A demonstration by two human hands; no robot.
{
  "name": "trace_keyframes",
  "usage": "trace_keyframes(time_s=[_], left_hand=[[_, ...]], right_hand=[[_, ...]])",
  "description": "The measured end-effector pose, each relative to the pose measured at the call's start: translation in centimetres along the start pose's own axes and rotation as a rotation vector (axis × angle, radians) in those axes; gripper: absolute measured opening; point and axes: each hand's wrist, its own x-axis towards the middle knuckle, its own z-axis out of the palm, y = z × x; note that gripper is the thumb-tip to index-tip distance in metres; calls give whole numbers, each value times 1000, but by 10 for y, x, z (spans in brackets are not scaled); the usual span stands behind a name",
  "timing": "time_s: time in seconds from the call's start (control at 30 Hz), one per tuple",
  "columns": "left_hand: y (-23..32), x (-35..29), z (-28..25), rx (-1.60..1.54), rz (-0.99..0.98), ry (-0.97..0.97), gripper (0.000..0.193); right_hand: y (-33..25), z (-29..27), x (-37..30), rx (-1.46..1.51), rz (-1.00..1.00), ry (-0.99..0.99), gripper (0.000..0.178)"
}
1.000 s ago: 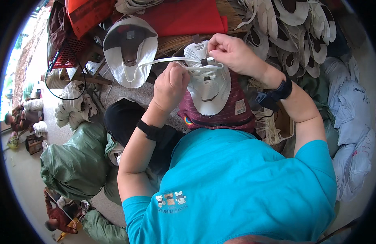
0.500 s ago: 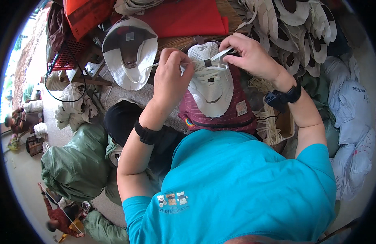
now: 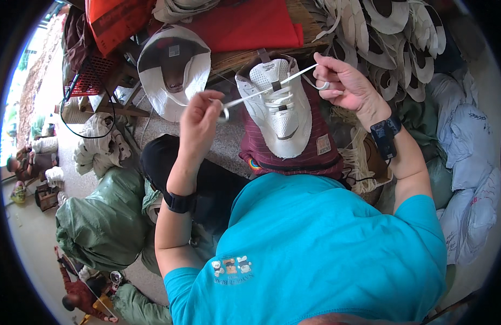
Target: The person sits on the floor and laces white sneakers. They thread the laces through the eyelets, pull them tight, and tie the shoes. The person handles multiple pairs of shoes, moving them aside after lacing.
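Note:
A white shoe upper [image 3: 289, 125] lies on a maroon striped cloth [image 3: 317, 116] in front of me, its toe toward my body. White lace crosses its tongue in several rows. My left hand [image 3: 199, 120] is closed on one end of the shoelace [image 3: 249, 97], left of the upper. To the upper's right, my right hand [image 3: 345, 84] pinches the other end between thumb and fingers. The lace runs taut between both hands, slanting over the tongue. A loop of it hangs by the right fingers.
Another white upper [image 3: 151, 79] hangs at the left by the wooden table [image 3: 229, 60]. Many uppers [image 3: 391, 32] hang at the back right. A bundle of laces [image 3: 361, 168] lies right of the cloth. Green sacks [image 3: 101, 216] stand left, pale sacks [image 3: 467, 146] right. Two people are farther left.
Both hands have moved apart, the left one left and down, the right one slightly right and down. The lace between them has been drawn out straight.

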Motion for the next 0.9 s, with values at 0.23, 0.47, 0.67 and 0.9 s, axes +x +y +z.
trace_keyframes(time_s=[0.23, 0.47, 0.67, 0.9], left_hand=[[21, -32, 25, 440, 56, -403, 15], [26, -28, 36, 558, 28, -461, 14], [20, -29, 30, 575, -69, -333, 15], [18, -20, 11, 259, -97, -336, 18]], right_hand=[[6, 15, 5, -1042, -489, 33, 24], [20, 37, 7, -1645, -871, -148, 13], [19, 40, 13, -1616, -731, -58, 14], [15, 37, 14, -1534, -853, -133, 18]])
